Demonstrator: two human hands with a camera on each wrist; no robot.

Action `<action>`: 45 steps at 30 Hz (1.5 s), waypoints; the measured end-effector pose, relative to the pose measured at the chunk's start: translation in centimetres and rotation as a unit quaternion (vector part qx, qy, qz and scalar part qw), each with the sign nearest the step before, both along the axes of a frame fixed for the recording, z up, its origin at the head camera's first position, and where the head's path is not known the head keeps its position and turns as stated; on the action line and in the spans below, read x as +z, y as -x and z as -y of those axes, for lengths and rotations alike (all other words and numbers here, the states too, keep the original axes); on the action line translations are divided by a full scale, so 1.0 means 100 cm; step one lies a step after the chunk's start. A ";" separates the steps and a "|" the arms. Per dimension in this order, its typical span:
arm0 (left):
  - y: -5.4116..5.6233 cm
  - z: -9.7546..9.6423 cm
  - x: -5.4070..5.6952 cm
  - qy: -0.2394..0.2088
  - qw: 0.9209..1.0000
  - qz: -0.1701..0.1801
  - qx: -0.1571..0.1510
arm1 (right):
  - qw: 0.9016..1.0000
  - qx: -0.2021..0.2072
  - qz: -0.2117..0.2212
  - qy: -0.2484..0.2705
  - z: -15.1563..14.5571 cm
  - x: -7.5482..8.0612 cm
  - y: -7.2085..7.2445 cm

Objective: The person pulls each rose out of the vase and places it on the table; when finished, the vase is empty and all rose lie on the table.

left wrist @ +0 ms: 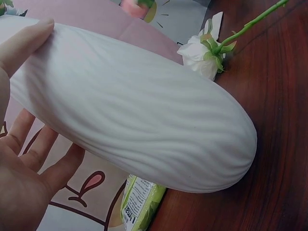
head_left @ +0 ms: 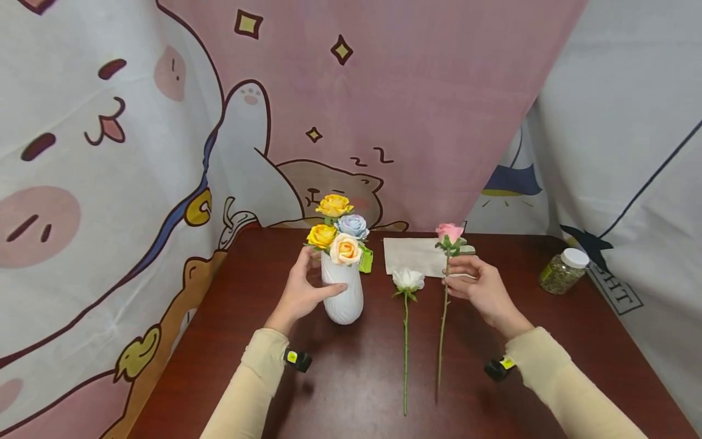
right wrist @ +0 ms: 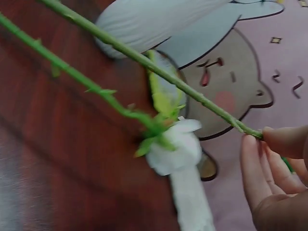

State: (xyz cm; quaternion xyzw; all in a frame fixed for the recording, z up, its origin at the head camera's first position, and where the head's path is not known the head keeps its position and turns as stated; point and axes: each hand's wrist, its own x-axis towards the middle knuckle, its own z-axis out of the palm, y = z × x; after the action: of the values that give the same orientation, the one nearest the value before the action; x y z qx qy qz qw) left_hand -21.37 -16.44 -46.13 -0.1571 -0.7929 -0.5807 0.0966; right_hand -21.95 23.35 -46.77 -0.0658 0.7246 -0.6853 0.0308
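Note:
My left hand [head_left: 301,291] holds the upper part of a white ribbed vase [head_left: 344,305], thumb across its front. Out of the vase rise two yellow roses [head_left: 333,205], a pale blue rose [head_left: 353,226] and a peach rose [head_left: 345,249]. In the right wrist view, the thumb and fingertips of my right hand [right wrist: 279,178] pinch a green stem [right wrist: 192,94]. That stem belongs to a pink rose [head_left: 450,232], its bloom just above the hand in the head view. Between vase and right hand, a white rose [head_left: 408,280] lies on the dark table, stem toward me.
A beige cloth [head_left: 403,255] lies flat toward the back of the brown table [head_left: 340,390]. Behind the vase is a green packet [head_left: 366,261]. At the right edge stands a jar with a white lid [head_left: 574,258]. Printed curtains [head_left: 428,91] enclose the table.

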 end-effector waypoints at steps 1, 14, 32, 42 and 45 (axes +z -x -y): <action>0.000 0.000 0.000 0.001 1.000 0.001 0.000 | 1.000 0.007 0.010 -0.014 0.001 -0.005 -0.001; 0.001 0.000 0.001 -0.001 1.000 0.002 -0.009 | 0.988 0.052 0.097 -0.112 0.003 -0.049 -0.011; 0.001 0.002 0.002 0.005 1.000 0.009 -0.004 | 0.972 0.084 0.074 -0.207 0.004 -0.057 -0.007; 0.000 0.001 0.003 0.004 1.000 0.014 -0.007 | 0.960 0.060 -0.016 -0.275 -0.002 -0.035 -0.002; 0.000 0.001 0.005 0.004 1.000 0.017 -0.007 | 0.960 0.051 -0.049 -0.270 0.009 -0.024 0.001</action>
State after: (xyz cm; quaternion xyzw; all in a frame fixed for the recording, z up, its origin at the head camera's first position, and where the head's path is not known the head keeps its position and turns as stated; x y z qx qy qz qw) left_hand -21.36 -16.57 -45.66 -0.1530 -0.7954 -0.5812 0.0782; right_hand -22.04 22.49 -49.15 -0.1253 0.8790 -0.4576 0.0471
